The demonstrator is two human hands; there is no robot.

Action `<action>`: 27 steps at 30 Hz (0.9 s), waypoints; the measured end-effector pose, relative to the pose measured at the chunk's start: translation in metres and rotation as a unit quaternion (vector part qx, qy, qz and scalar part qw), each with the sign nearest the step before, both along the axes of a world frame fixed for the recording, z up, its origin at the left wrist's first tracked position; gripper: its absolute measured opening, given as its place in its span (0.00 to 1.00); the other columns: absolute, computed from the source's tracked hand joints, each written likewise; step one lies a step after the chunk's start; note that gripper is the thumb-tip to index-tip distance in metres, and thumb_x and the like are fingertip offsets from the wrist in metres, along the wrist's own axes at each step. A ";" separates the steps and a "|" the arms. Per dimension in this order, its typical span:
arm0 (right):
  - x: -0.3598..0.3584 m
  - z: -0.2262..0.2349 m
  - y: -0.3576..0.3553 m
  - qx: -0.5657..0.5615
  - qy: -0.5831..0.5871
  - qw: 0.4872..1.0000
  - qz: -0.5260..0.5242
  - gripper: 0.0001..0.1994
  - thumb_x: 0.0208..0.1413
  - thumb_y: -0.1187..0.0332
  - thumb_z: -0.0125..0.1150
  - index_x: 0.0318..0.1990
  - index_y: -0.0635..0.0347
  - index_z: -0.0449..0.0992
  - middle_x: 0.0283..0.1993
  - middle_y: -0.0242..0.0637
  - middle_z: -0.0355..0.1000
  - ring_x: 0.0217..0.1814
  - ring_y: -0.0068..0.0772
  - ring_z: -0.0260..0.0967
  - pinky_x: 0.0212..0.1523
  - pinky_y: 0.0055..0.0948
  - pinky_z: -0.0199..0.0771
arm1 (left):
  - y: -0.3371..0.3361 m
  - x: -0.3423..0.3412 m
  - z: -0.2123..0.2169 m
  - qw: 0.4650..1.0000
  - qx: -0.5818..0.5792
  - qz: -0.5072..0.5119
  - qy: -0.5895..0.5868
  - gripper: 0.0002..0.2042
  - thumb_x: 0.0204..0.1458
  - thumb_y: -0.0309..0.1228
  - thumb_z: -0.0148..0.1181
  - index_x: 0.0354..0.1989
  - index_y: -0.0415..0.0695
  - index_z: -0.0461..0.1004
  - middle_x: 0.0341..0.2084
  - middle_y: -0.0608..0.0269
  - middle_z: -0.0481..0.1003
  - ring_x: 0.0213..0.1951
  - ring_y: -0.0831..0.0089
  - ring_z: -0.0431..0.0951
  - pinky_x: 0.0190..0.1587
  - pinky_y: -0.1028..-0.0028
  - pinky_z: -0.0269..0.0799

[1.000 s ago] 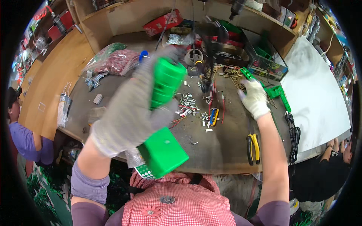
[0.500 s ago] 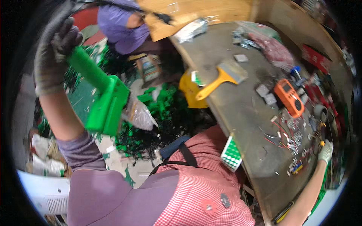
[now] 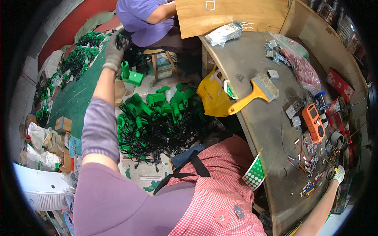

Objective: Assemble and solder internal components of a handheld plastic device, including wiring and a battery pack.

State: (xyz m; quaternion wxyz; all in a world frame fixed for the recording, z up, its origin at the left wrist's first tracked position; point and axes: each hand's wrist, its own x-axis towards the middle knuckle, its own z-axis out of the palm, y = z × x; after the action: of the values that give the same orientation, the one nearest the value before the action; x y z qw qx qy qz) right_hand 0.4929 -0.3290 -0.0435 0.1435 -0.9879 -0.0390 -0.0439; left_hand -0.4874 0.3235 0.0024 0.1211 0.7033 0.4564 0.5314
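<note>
My left hand point(image 3: 114, 53), in a grey glove, is stretched out at the upper left, closed around a bundled black cord point(image 3: 123, 41). Just below it hangs a green plastic device point(image 3: 133, 77) with a round handle and a boxy end. Under that, a large heap of similar green devices point(image 3: 157, 104) with tangled black cords lies on the floor. At the far right, my right hand point(image 3: 339, 174), in a pale glove, is at the cluttered side of the workbench point(image 3: 271, 153). Its fingers are curled beside a slim dark tool with a yellow band point(image 3: 336, 167); their grip is partly hidden.
A yellow-handled brush point(image 3: 252, 94) and an orange multimeter point(image 3: 314, 122) lie on the bench among wires and small parts. A yellow bag point(image 3: 214, 94) hangs at its edge. Another person in purple point(image 3: 147, 19) sits beyond, near a wooden stool point(image 3: 164, 65). More green devices point(image 3: 78, 59) cover the left table.
My left hand has moved away from me and rightward, and the green device went with it, now over the far side of the heap. My right hand has shifted slightly lower in view.
</note>
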 end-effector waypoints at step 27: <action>-0.099 -0.026 0.013 0.283 -0.048 0.941 0.177 0.13 0.58 0.72 0.59 0.47 0.70 0.77 0.50 0.45 0.77 0.46 0.35 0.74 0.52 0.31 0.73 | -0.051 0.270 -0.061 0.980 0.102 -0.040 0.168 0.17 0.48 0.21 0.59 0.49 0.41 0.75 0.44 0.44 0.74 0.52 0.47 0.73 0.57 0.57 0.68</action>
State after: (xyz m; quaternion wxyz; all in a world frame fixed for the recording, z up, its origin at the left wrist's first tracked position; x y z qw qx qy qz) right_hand 0.3936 -0.3156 -0.0692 0.4209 -0.8802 -0.2062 -0.0742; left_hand -0.2171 0.2723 -0.0586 -0.0083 0.8090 0.3854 0.4438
